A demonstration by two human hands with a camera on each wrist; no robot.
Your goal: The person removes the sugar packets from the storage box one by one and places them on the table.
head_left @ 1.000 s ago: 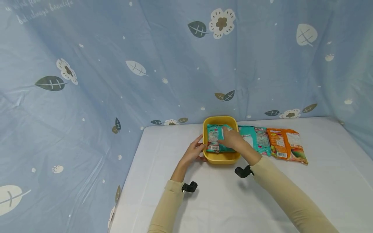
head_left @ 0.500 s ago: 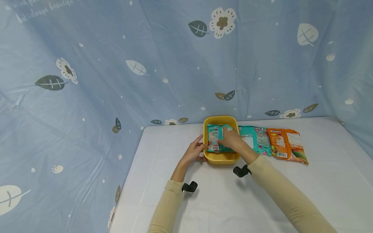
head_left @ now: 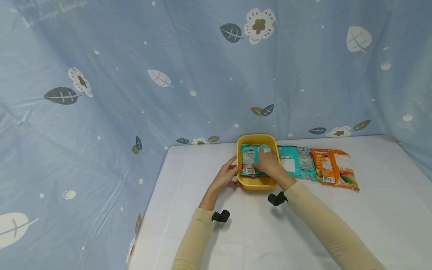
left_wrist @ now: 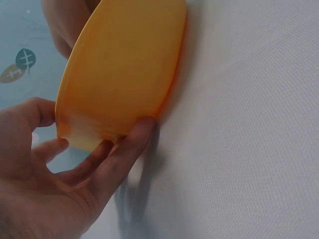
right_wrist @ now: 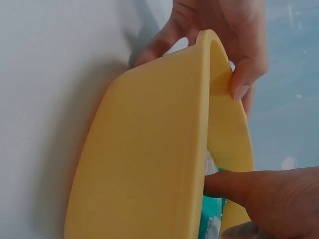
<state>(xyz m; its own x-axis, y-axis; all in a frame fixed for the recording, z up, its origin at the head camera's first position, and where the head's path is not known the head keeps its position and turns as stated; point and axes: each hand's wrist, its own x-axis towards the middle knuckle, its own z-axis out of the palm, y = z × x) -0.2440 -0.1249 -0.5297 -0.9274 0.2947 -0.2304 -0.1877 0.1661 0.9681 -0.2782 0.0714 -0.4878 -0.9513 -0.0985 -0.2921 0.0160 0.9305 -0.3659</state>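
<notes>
A yellow plastic container (head_left: 258, 183) stands at the back of the table, with a teal snack packet (head_left: 248, 160) lying inside it. My left hand (head_left: 224, 177) grips the container's left side. In the right wrist view, that hand's thumb (right_wrist: 244, 82) hooks over the rim while its fingers stay outside. My right hand (head_left: 270, 165) reaches in over the right side and rests on the packet, index finger and thumb extended and spread apart. Its other fingers are mostly hidden, and it covers the packet's right part. In the left wrist view, the yellow wall (left_wrist: 124, 59) hides the contents.
A second teal packet (head_left: 297, 162) lies just right of the container. Beside it is an orange packet (head_left: 335, 168) with a fruit picture. A white cloth (head_left: 243, 232) covers the table. Blue patterned curtains (head_left: 209, 75) hang behind and to the left.
My right wrist and forearm have shifted slightly left, while the fingers stay on the packet. The left hand and the container have not visibly moved; the whole view shifts a little.
</notes>
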